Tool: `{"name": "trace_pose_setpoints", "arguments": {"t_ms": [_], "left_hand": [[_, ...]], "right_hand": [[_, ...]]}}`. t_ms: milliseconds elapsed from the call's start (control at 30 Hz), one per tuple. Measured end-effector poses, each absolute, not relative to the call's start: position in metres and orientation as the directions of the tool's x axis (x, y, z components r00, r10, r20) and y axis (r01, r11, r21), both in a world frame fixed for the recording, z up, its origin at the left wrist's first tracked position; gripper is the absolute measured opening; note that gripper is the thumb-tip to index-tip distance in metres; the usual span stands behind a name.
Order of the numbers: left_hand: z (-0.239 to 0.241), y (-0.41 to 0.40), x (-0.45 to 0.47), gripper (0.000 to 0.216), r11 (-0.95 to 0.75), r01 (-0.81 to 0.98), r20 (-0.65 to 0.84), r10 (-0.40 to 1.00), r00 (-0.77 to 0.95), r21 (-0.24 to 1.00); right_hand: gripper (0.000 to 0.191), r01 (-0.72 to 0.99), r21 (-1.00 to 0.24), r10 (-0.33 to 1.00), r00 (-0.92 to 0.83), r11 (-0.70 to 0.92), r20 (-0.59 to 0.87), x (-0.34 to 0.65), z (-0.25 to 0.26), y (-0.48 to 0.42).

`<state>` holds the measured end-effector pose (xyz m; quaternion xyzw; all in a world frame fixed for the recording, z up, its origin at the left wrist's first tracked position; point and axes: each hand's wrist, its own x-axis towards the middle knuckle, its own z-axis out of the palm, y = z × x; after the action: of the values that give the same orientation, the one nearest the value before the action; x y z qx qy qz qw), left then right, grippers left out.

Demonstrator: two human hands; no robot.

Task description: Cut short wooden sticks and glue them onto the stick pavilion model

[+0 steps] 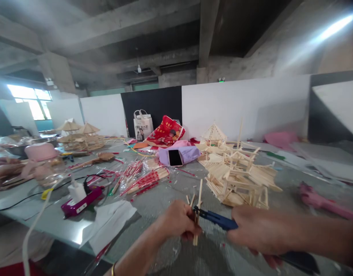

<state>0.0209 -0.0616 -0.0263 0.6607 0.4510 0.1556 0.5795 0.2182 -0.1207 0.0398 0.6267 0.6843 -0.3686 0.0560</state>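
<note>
Gripping upright bamboo sticks [197,218], the left hand [176,220] appears to steady them for the blue-handled pliers [218,219]. The right hand [259,230] has its fingers closed around the pliers, just in front of the stick-built pavilion model [236,180].

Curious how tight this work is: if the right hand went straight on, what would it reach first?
Probably the thin wooden sticks held in the left hand: the right hand aims blue-handled pliers at them, and their tip may already touch, though depth is unclear.

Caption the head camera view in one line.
Left hand holds wooden sticks, right hand blue-handled pliers, beside a stick-built pagoda model.
</note>
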Motion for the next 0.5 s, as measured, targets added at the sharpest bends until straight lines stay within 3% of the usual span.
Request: {"name": "trace_pose_setpoints", "arguments": {"t_ms": [133,367,500], "left_hand": [[-0.024,-0.058,0.024,0.011,0.100,0.410,-0.333,0.767,0.548,0.906],[-0.020,-0.057,0.024,0.016,0.158,0.383,-0.363,0.750,0.554,0.910],[-0.012,-0.061,0.024,0.019,0.209,0.229,-0.302,0.788,0.536,0.951]], "right_hand": [[0.019,0.887,-0.454,0.818,-0.202,-0.080,-0.539,0.220,0.038,-0.117],[0.018,0.899,-0.437,0.845,-0.260,0.035,-0.466,0.228,0.047,-0.115],[0.006,0.818,-0.566,0.874,-0.195,-0.107,-0.446,0.221,0.041,-0.123]]}}
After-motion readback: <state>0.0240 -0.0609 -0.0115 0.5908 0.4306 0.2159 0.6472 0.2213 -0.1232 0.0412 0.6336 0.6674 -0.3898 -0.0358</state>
